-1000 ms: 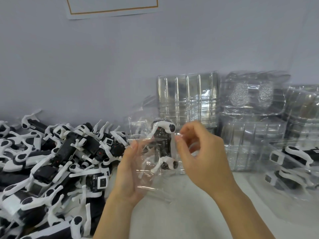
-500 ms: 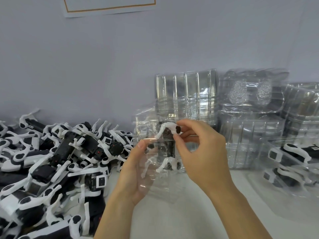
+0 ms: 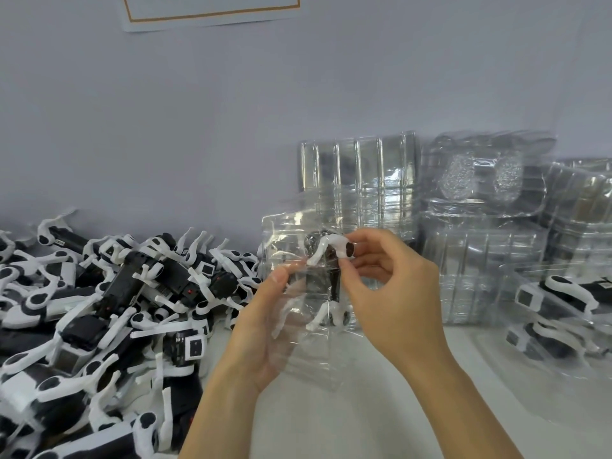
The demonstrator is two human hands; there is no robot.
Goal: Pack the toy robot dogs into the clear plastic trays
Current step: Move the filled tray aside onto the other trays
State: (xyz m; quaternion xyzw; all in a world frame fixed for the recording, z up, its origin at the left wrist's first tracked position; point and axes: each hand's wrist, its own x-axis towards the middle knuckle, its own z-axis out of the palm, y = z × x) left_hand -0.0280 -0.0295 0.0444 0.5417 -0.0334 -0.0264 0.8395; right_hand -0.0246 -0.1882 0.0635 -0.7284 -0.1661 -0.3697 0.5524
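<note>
Two hands fit a toy robot dog into a clear plastic tray above a counter.
The left hand [image 3: 265, 329] cradles the tray [image 3: 308, 313] from beneath, fingers curled around it; the right hand [image 3: 394, 293] pinches the toy dog [image 3: 331, 276] inside the tray.

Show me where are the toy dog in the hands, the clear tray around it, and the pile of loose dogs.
toy dog [image 3: 331, 283], head view, black body.
clear tray [image 3: 314, 356], head view, lower flap.
pile of loose dogs [image 3: 99, 309], head view, pile's middle.

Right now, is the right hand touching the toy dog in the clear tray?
Touching. The head view shows the right hand with thumb and fingertips pinching the white leg of the toy dog, while the left hand holds the clear tray.
</note>
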